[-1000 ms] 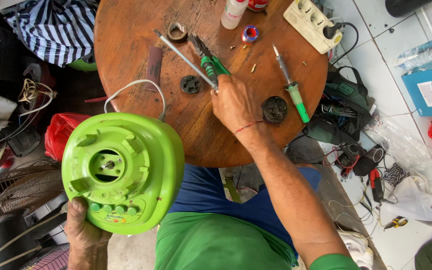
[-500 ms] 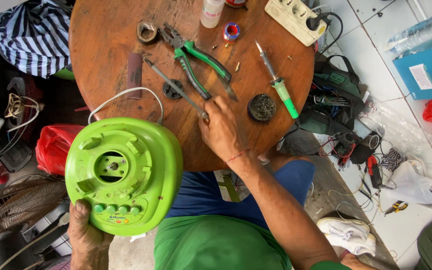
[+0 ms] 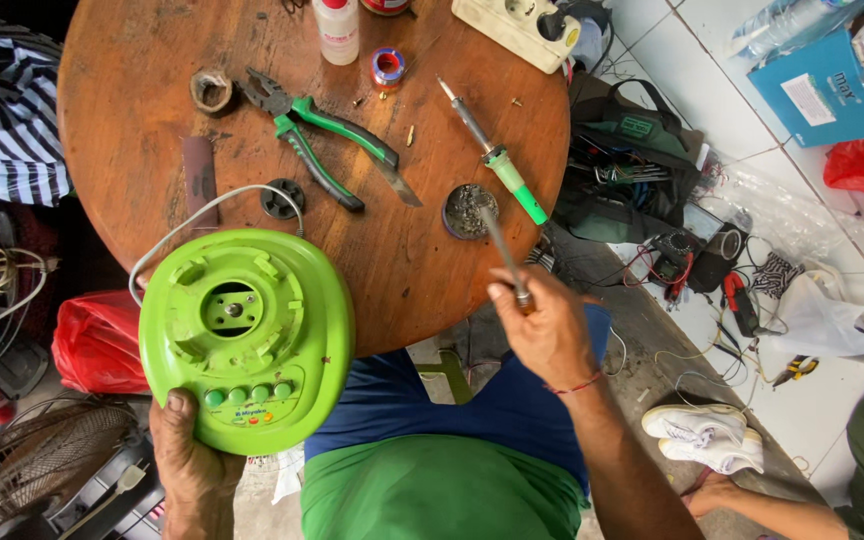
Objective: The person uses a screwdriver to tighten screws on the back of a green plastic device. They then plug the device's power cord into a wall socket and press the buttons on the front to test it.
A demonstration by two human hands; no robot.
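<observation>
Now: your left hand clamps green appliance base by button edge, base propped on table rim, recess facing you for access. Your right hand closed round thin metal screwdriver, right of base. Pliers, soldering iron beyond base.

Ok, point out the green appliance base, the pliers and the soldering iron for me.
green appliance base (image 3: 252, 330): head view, on its top shell.
pliers (image 3: 327, 135): head view, on a green handle.
soldering iron (image 3: 512, 178): head view, on its green grip.
</observation>
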